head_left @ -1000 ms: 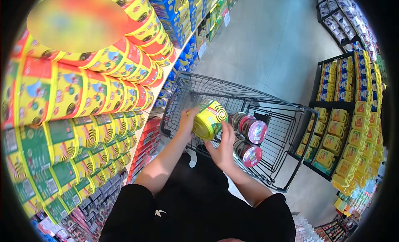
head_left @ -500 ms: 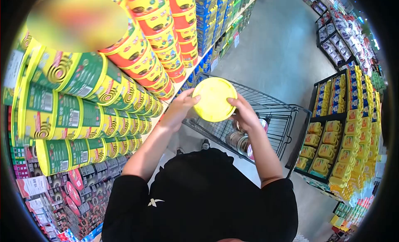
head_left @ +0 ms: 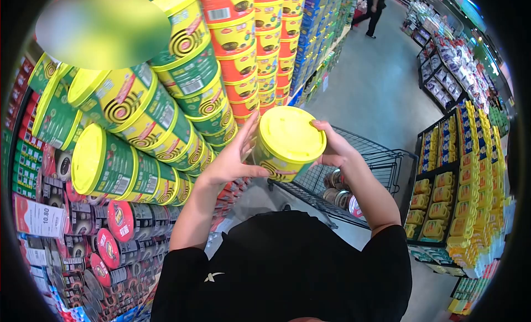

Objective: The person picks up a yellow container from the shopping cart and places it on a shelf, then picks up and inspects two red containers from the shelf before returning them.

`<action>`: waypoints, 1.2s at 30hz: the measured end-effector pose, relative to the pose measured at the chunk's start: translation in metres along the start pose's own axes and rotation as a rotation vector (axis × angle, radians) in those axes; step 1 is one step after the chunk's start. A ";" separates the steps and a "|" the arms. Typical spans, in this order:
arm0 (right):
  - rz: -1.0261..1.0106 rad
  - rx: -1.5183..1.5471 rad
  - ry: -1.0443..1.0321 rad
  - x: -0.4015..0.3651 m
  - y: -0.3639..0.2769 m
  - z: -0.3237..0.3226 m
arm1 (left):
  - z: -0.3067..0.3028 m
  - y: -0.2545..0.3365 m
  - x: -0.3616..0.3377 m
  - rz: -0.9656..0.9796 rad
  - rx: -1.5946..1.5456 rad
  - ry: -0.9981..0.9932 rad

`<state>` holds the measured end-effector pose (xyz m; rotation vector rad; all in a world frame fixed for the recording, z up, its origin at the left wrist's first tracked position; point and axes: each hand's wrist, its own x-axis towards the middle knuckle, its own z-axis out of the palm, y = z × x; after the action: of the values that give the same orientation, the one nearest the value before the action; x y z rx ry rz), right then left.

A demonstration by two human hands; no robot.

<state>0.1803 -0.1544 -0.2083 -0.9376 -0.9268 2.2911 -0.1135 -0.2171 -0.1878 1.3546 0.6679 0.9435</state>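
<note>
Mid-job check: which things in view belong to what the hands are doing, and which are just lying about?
In hand: yellow-lidded tin, held between left hand and right hand.
Lying about: shopping cart, jars inside it, green shelf tins, red shelf tins, yellow bottles.

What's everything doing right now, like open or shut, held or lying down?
Tub: lid on, tilted, held up between both hands.
Left hand: pressed on the tub's side, fingers spread.
Right hand: gripping the tub's other side.
Cart: holds a few cans.
Cans: lying on their sides, lids on.
Shelf tubs: stacked, lids on.
</note>
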 end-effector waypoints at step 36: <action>-1.435 -1.027 -0.213 0.037 -0.044 0.419 | -0.056 0.236 -0.217 0.819 0.688 1.214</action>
<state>-0.1472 -0.2700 0.0324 -0.0878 -2.0092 0.6169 -0.3093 -0.3855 0.0114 1.5816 1.4768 2.4328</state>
